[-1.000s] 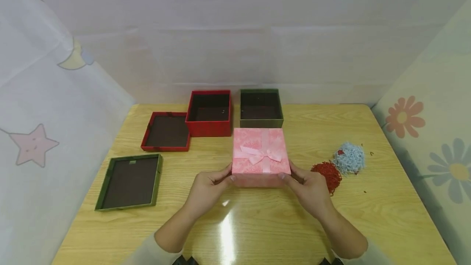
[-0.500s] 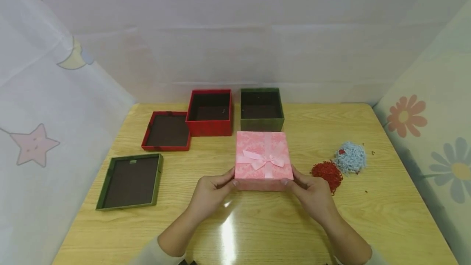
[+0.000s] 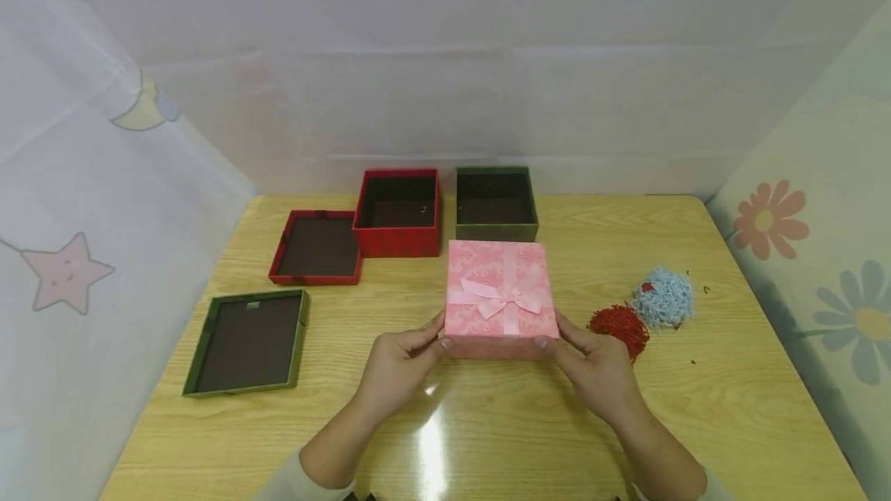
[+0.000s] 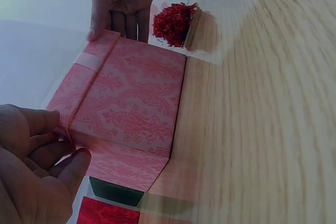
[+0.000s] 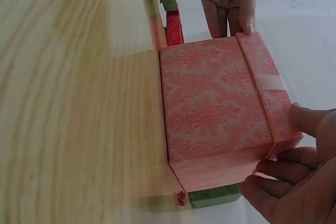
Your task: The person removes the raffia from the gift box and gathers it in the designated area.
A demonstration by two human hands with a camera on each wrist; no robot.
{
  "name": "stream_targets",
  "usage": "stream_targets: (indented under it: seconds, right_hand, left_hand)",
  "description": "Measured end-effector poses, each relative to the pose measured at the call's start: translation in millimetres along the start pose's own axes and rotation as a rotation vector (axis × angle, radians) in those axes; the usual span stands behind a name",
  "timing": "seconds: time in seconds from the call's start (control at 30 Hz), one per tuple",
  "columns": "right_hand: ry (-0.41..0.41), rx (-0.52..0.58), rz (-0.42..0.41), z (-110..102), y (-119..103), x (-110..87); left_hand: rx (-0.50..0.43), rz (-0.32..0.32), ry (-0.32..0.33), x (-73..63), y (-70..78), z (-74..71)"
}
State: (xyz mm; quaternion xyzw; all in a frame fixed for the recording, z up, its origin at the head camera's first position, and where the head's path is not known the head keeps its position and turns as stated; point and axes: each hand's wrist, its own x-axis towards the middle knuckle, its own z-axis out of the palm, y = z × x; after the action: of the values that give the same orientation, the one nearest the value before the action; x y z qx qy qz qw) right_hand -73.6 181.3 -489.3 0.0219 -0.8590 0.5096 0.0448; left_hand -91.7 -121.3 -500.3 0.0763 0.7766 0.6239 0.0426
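Note:
A pink patterned gift box [image 3: 497, 277] with a ribbon bow stands at the middle of the table, its lid [image 5: 265, 77] seated over the base [image 4: 131, 93]. My left hand [image 3: 397, 373] pinches the lid's near left corner, thumb on the front. At the near right corner, my right hand [image 3: 599, 377] holds the lid the same way. The base appears to rest on the tabletop. Behind it are an open red box [image 3: 397, 242] and an open green box [image 3: 496, 233], both with dark insides.
To the left lie an upturned red lid [image 3: 313, 281] and an upturned green lid [image 3: 302, 339]. Red shredded paper [image 3: 619, 328] and light blue shredded paper [image 3: 664, 298] are heaped on the right, with stray bits around. White patterned cloth [image 3: 445, 99] surrounds the table.
In the head view the pink box has shifted slightly right; its top's far edge dropped, then rose again. Both hands keep their hold on the lid.

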Motion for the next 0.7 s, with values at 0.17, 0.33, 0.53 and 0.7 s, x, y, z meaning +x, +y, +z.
stream_targets:
  seconds: [0.17,0.33,0.53,0.7]
  right_hand:
    - [0.032,0.026,-0.076,-0.7,-3.2,1.2]
    - [0.072,0.040,-0.149,-0.5,-6.6,3.4]
    - [0.112,0.072,-0.218,0.8,-11.4,6.7]
    - [0.157,0.095,-0.305,3.2,-18.6,11.3]
  left_hand:
    - [-0.030,0.008,0.004,-1.4,2.7,-1.9]
    - [-0.047,0.031,0.025,-0.8,7.3,-4.5]
    - [-0.076,0.125,0.089,-1.1,13.2,-7.3]
    - [-0.088,0.239,0.181,-2.7,16.3,-8.7]
